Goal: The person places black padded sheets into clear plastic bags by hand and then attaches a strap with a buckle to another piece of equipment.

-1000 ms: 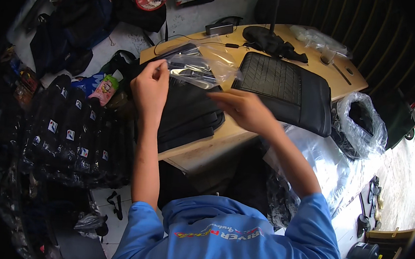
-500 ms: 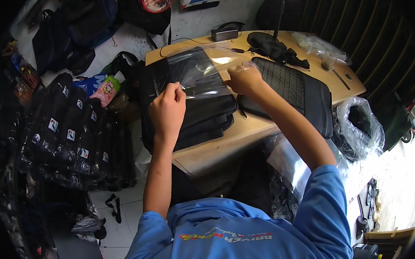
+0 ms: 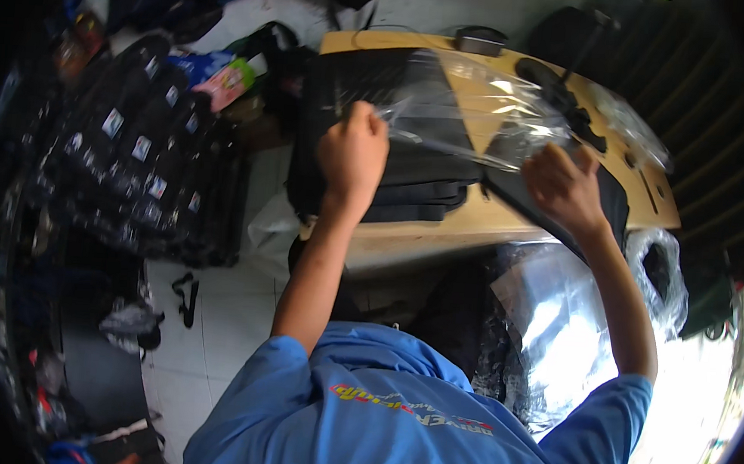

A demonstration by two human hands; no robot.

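A clear plastic bag (image 3: 460, 107) is stretched across the air in front of me, over the table. Its left edge is pinched in my left hand (image 3: 353, 157), whose fingers are closed. The other side is gripped by my right hand (image 3: 563, 183), also closed and a little blurred. Below the film, at the left of the table, lies a stack of black bags (image 3: 410, 187). Another black bag (image 3: 513, 187) lies flat to its right, partly hidden behind the plastic and my right hand.
The light wooden table (image 3: 389, 231) carries a dark box with a cable (image 3: 480, 40), a black cloth item (image 3: 554, 90) and crumpled clear plastic (image 3: 634, 125). Plastic-wrapped black goods (image 3: 141, 147) are piled at left. Shiny plastic sheeting (image 3: 548, 305) hangs by the table's right front.
My hands have moved apart, the right one shifting right and nearer, spreading the plastic bag wide. The view has tilted, so the table sits higher and further right.
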